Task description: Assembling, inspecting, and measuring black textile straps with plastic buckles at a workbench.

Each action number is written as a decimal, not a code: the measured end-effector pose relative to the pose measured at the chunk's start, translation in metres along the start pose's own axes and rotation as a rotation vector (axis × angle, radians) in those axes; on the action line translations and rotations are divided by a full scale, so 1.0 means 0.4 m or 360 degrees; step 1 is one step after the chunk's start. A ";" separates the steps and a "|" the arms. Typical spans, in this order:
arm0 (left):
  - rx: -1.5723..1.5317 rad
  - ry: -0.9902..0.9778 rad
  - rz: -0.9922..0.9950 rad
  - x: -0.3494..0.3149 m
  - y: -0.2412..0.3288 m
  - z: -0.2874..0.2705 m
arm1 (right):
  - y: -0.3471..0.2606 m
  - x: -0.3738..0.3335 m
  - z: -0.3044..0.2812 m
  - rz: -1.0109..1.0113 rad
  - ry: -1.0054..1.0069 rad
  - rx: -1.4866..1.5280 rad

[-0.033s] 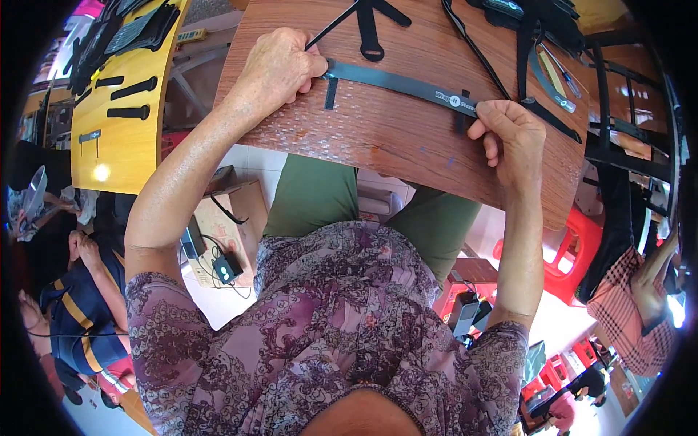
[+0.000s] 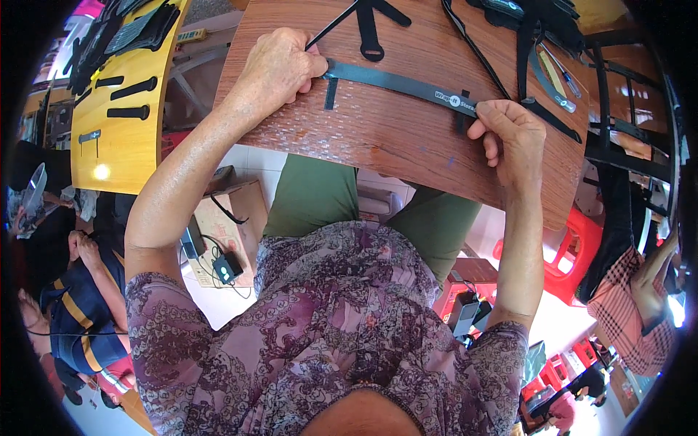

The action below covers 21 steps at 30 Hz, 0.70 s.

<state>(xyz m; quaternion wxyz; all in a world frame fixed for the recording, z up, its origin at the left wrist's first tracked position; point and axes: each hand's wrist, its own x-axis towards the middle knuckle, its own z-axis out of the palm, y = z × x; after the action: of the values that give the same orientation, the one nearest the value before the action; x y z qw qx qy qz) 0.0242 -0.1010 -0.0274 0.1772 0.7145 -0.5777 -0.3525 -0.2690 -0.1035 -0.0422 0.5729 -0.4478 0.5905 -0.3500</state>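
My left hand (image 2: pixel 280 67) is closed in a pinch on the left end of a long dark grey strap (image 2: pixel 392 81) with white printing. A thin black strip (image 2: pixel 331 34) also runs up from these fingers. My right hand (image 2: pixel 513 131) pinches the strap's right end between thumb and fingers. Between the hands the strap is stretched nearly straight just over the brown table (image 2: pixel 349 138). Two short black strips (image 2: pixel 330 98) show beneath it, one near each end. Beyond it lie black straps with rounded ends (image 2: pixel 371 43).
A long black cord-like strap (image 2: pixel 480 54) and a pile of black straps (image 2: pixel 523 16) lie at the table's far right, near pens (image 2: pixel 571 80). On the left, a yellow table (image 2: pixel 116 163) carries more black straps (image 2: pixel 134 89). A red stool (image 2: pixel 574 254) stands right. People sit nearby on both sides.
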 end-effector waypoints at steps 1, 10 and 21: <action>0.0016 0.0000 0.0002 -0.002 0.000 0.001 | 0.001 -0.002 0.001 0.0002 0.0002 -0.0012; 0.0116 0.0066 0.0069 -0.010 -0.005 0.007 | 0.002 -0.012 0.000 -0.0006 -0.0026 -0.0007; 0.0218 0.0255 0.0278 -0.016 -0.023 0.020 | 0.002 -0.014 0.003 0.0000 -0.0033 -0.0014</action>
<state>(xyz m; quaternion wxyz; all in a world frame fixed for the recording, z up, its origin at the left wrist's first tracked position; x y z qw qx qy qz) 0.0247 -0.0914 -0.0373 0.2037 0.6978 -0.6445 -0.2372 -0.2684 -0.0978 -0.0411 0.5771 -0.4540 0.5861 -0.3425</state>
